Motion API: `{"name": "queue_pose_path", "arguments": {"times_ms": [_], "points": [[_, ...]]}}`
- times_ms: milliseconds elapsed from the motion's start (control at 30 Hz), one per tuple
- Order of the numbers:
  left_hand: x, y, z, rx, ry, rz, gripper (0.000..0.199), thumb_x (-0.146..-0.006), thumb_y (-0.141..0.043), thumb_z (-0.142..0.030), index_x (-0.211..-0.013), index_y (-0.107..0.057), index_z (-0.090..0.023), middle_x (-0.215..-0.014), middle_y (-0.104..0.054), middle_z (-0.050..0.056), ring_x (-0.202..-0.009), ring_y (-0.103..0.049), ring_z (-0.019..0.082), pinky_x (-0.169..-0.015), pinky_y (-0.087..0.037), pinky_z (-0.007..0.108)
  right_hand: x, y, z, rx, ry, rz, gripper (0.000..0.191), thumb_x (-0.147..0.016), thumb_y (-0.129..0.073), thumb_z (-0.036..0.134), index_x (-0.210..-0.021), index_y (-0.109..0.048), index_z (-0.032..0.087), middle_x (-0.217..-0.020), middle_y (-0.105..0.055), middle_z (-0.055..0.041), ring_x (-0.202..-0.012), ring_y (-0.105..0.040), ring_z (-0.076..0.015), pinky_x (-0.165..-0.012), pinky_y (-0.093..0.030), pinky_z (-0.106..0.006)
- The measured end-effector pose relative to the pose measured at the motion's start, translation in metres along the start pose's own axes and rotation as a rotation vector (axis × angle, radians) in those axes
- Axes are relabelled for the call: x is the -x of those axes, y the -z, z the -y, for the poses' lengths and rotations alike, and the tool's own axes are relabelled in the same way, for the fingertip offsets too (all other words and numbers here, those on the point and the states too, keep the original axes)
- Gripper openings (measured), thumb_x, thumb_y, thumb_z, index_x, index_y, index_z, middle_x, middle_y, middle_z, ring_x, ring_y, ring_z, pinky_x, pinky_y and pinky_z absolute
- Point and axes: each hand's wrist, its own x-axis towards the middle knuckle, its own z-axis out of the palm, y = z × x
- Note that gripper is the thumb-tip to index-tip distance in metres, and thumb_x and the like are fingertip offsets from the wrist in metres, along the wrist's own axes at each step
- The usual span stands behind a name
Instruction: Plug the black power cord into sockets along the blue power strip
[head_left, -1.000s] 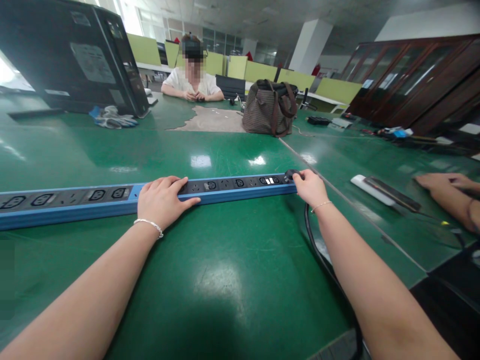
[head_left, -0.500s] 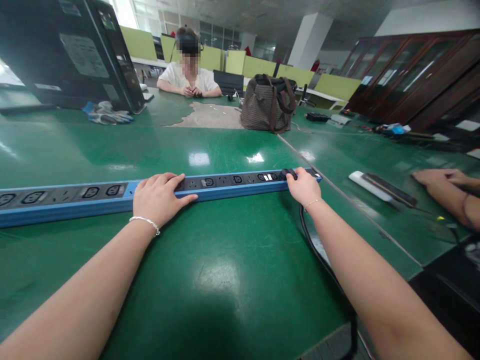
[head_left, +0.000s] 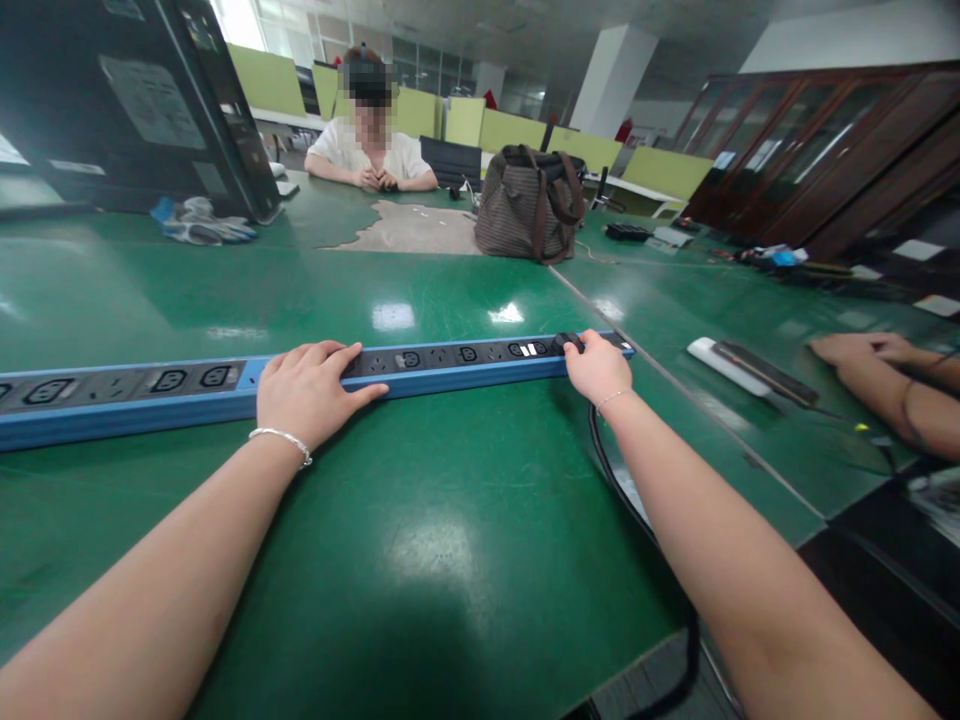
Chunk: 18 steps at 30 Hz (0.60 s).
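From my distance I am seeing the blue power strip lying flat on the green bench, in front of both arms. Its long axis is running from left to right, climbing a little toward the right in my view; the left end is passing out of sight, and the right end is pointing at the pale seam of the bench, just beside it. The black face with the sockets is looking upward.

The right grip is pinching a black plug at the right end of the strip; I am not able to tell how deep the plug is sitting. A black cable is hanging below this wrist, near the bench corner. The left grip is resting across the strip, thumb and forefinger spread apart.

Farther out, the glossy bench is reflecting the light. A white-and-black bar is lying beyond the seam, near another person's hands. Gloves are lying beside a large black case, and a brown bag is standing by a torn grey patch. Behind, a person in white is sitting, and yellow-green partitions, a pillar and a wooden cabinet are filling the room.
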Motion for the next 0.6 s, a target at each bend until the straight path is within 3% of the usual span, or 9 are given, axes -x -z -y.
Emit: {"name": "queue_pose_path", "arguments": {"times_ms": [267,400,600], "points": [[0.001,0.0,0.0,-0.048,-0.018,-0.015,0.066,-0.078,-0.045,-0.067,-0.128,-0.055,-0.024,-0.128,-0.059,0.008,-0.118,-0.05,0.031,-0.1,-0.034,0.044,0.013,-0.009,0.005,0.018,-0.091,-0.074,0.042,-0.09,-0.038,0.042,-0.113,-0.06,0.015,-0.096,-0.068,-0.0174,-0.091,-0.065,-0.0298,-0.078,-0.047,-0.039],[0.001,-0.001,0.0,-0.041,-0.036,-0.039,0.066,-0.079,-0.045,-0.067,-0.127,-0.056,-0.023,-0.127,-0.059,0.008,-0.117,-0.051,0.032,-0.099,-0.035,0.045,0.013,-0.011,0.0,0.076,0.038,-0.207,0.041,-0.089,-0.039,0.04,-0.1,-0.066,0.011,-0.107,-0.066,-0.0192,-0.103,-0.059,-0.0295,-0.086,-0.044,-0.037],[0.001,-0.001,0.0,-0.03,-0.034,-0.036,0.065,-0.079,-0.046,-0.066,-0.126,-0.057,-0.022,-0.126,-0.059,0.009,-0.117,-0.051,0.032,-0.098,-0.034,0.045,0.012,-0.004,0.001,0.121,0.004,-0.076,0.046,-0.092,-0.035,0.042,-0.102,-0.066,0.009,-0.098,-0.069,-0.0202,-0.091,-0.066,-0.0285,-0.078,-0.047,-0.035]]}}
